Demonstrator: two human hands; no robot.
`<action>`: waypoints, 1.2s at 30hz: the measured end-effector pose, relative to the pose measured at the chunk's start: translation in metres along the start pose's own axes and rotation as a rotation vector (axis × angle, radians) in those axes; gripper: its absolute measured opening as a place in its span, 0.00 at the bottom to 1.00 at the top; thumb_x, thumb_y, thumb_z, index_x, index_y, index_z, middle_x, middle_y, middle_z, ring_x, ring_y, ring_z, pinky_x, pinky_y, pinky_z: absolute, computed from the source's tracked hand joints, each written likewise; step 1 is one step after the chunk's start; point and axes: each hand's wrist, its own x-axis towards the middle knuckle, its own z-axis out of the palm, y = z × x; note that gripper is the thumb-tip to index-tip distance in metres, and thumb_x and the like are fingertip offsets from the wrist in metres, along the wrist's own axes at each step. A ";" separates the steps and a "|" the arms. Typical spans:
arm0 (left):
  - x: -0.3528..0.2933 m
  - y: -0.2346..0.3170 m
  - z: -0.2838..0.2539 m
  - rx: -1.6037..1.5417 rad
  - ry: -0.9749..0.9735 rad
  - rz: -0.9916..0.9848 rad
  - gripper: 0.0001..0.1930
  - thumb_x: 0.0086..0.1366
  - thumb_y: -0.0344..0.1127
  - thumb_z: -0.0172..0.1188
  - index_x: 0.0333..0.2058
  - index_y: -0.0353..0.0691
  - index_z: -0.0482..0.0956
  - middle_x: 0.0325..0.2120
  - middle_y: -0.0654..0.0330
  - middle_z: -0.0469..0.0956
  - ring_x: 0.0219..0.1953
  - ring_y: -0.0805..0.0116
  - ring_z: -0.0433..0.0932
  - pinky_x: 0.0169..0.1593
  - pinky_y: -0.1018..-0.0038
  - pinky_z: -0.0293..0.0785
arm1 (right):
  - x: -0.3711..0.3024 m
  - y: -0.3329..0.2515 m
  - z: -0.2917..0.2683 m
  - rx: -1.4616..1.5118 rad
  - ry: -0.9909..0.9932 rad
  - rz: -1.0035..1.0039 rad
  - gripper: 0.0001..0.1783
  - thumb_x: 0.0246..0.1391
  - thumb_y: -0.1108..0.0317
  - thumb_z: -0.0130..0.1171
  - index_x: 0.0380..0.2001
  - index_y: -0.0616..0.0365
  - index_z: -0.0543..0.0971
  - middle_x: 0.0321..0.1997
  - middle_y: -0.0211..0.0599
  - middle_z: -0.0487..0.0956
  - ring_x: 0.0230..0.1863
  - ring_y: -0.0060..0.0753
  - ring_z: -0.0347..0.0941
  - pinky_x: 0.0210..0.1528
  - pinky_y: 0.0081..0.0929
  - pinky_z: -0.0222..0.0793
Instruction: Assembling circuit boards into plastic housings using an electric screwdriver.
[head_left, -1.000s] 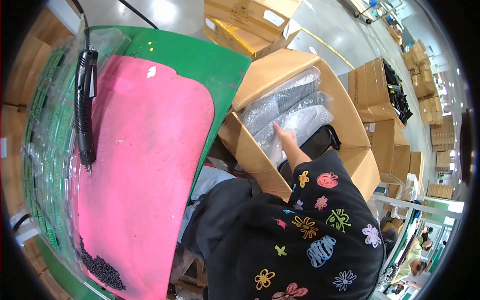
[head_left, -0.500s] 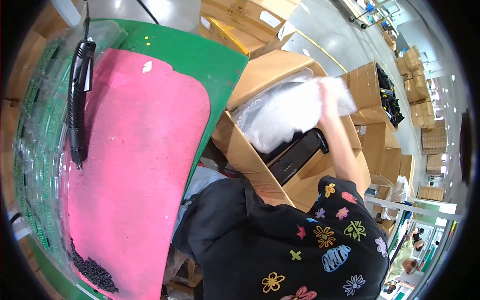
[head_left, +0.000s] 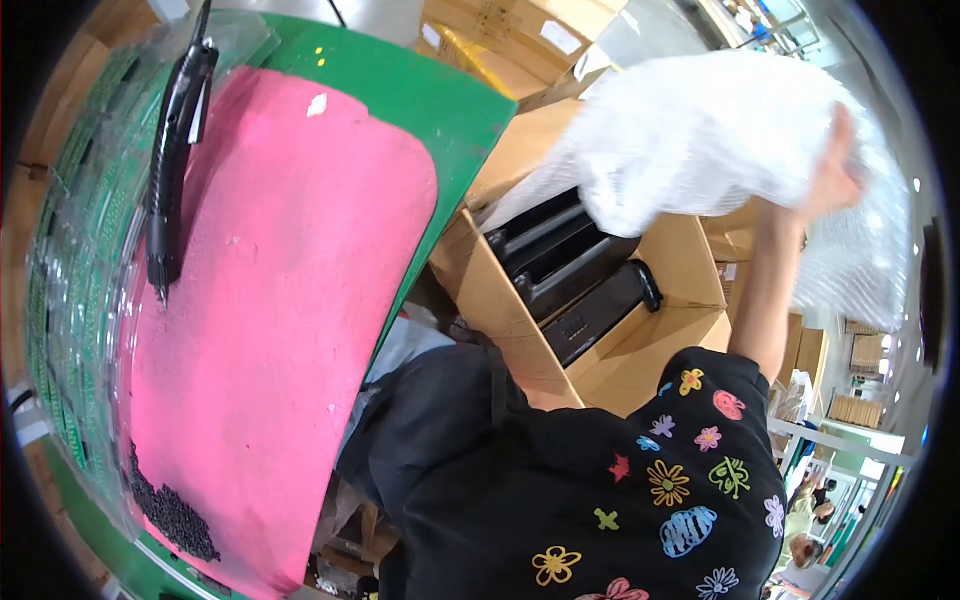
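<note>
Head view: the right hand (head_left: 835,170) grips a sheet of white bubble wrap (head_left: 720,140), raised above the open cardboard box (head_left: 660,345) of black parts; the wrap's long axis runs left-right. Left hand unseen.

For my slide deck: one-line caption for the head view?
Right hand lifts white bubble wrap above an open cardboard box of black devices.

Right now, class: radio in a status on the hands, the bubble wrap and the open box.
Right hand gripping bubble wrap, raised above cardboard box. Left hand unseen. Black units exposed inside; nothing blocking.
</note>
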 end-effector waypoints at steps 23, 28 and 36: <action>-0.085 0.127 0.063 -0.637 -0.649 -0.560 0.04 0.62 0.25 0.49 0.30 0.39 0.64 0.21 0.56 0.69 0.27 0.65 0.64 0.34 0.69 0.62 | -0.312 0.259 -0.026 -1.368 -1.924 0.135 0.81 0.22 0.41 0.83 0.69 0.72 0.42 0.73 0.69 0.44 0.73 0.76 0.39 0.55 0.75 0.66; -0.078 0.136 0.080 -0.702 -0.745 -0.448 0.04 0.58 0.22 0.46 0.30 0.38 0.65 0.21 0.56 0.71 0.26 0.65 0.65 0.32 0.70 0.63 | -0.335 0.238 -0.037 -1.405 -1.652 0.124 0.67 0.27 0.52 0.83 0.65 0.67 0.52 0.72 0.59 0.52 0.72 0.68 0.47 0.58 0.61 0.70; -0.080 0.163 0.107 -0.905 -0.572 -0.351 0.03 0.53 0.23 0.51 0.23 0.37 0.69 0.16 0.57 0.71 0.21 0.65 0.67 0.24 0.70 0.61 | -0.326 0.251 -0.079 -0.746 -1.348 0.328 0.40 0.39 0.66 0.70 0.57 0.62 0.65 0.52 0.54 0.76 0.54 0.53 0.72 0.55 0.49 0.71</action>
